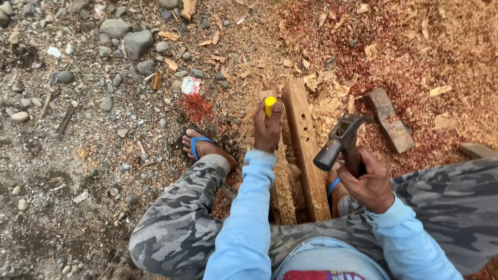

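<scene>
Fingers of the left hand [268, 129] clamp a yellow-handled chisel [270, 105] beside the plank [306, 150] edge, right hand [369, 184] gripping a raised hammer [340, 140]

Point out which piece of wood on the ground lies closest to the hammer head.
The long plank between the knees. It runs just left of the hammer in the right hand; the short dark block lies farther right, and the cut-off piece sits at the edge.

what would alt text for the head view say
Seen from above, a crouching person's left hand holds a yellow-handled tool upright by a wooden plank, while the right hand raises a claw hammer. Wood chips and pebbles cover the ground.
</scene>
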